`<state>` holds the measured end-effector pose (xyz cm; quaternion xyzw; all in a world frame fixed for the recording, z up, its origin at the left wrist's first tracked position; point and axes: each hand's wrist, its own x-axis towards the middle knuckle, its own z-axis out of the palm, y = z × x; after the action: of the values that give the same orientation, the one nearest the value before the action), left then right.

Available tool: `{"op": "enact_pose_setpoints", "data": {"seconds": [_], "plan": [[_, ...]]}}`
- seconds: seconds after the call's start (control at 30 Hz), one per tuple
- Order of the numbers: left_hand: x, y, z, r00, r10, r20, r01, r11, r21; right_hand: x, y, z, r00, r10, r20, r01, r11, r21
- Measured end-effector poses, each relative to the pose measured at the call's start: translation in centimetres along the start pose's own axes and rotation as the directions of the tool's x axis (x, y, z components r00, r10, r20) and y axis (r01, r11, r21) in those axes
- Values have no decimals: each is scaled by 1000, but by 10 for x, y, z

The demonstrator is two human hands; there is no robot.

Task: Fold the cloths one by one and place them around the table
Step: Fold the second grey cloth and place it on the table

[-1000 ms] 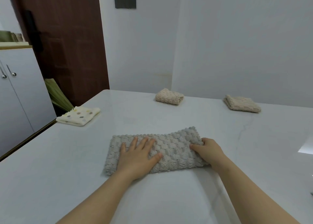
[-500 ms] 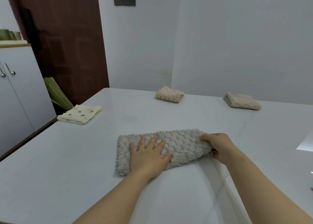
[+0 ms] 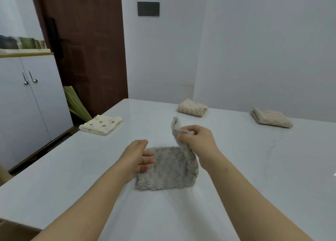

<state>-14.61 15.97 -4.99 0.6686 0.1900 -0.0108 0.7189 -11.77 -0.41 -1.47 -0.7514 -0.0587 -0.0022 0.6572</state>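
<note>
- White and glossy, the table (image 3: pixel 254 177) fills the lower part of the head view, and two bare forearms reach over it from the near edge.
- Low and to the left of the pinch, the left hand (image 3: pixel 137 156) has its fingers straight and loosely spread, with the tips at the left edge of the grey cloth (image 3: pixel 169 169). Motion blur hides whether they press on it or hover just above.
- Directly below the pinch, most of the grey cloth lies flat on the table, while its right end stands up off the surface as a flap.
- At the top of that flap, the right hand (image 3: pixel 199 140) grips the cloth between thumb and curled fingers. The flap's tip pokes up past them.
- Far to the left of the grip and a little beyond it, a folded dotted cream cloth (image 3: pixel 101 124) lies near the table's left edge.
- Beyond the grip, a folded beige cloth (image 3: pixel 192 109) sits near the far edge. A second beige cloth (image 3: pixel 271 118) lies well to the right of it.
- Off the table to the left stands a white two-door cabinet (image 3: pixel 27 109), with a brown door (image 3: pixel 87 49) behind it and a dark wall plate (image 3: pixel 148 8) high up.
</note>
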Motion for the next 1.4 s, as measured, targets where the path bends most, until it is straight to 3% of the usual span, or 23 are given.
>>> {"op": "enact_pose_setpoints", "data": {"seconds": [0.13, 0.2, 0.3, 0.4, 0.53, 0.63, 0.73, 0.8, 0.87, 0.9, 0.97, 1.07, 1.4], "plan": [[-4, -5, -9, 994, -77, 74, 94, 961, -262, -11, 8, 28, 995, -53, 86, 65, 987, -144], [-1, -8, -10, 995, -83, 51, 94, 950, -299, -15, 16, 37, 989, -62, 135, 92, 969, -228], [0, -10, -12, 995, -80, 53, 91, 958, -271, -23, 22, 43, 948, -6, 319, 100, 956, -277], [3, -15, -13, 1000, 2, 29, 0, 998, -68, -23, 15, 35, 927, -48, 373, 157, 951, -266], [10, -22, -19, 983, 180, -23, -173, 969, 176, -10, 16, 16, 979, -166, 117, 196, 918, -344], [9, -20, -24, 975, 222, -18, -199, 906, 374, -10, 31, 12, 980, -153, 131, 199, 834, -515], [5, -19, -27, 958, 286, -33, -202, 749, 631, -14, 47, 13, 964, -117, 240, 239, 777, -583], [1, -17, -26, 867, 491, -86, -265, 600, 755, -13, 49, 12, 960, -199, 196, 279, 740, -613], [0, -13, -16, 774, 633, -14, -424, 535, 731, -10, 49, 12, 948, -267, 171, 310, 660, -685], [1, -12, -9, 783, 616, 88, -476, 502, 722, -8, 50, 13, 943, -251, 220, 330, 594, -734], [5, -21, 5, 863, 428, 268, -454, 428, 781, -8, 55, 17, 927, -118, 357, 370, 455, -810], [13, -40, 5, 920, 221, 324, -378, 282, 882, -10, 67, 19, 919, 24, 393, 345, 430, -834], [17, -52, 0, 905, 269, 330, -383, 178, 907, -8, 78, 20, 941, 56, 334, 270, 471, -840]]}}
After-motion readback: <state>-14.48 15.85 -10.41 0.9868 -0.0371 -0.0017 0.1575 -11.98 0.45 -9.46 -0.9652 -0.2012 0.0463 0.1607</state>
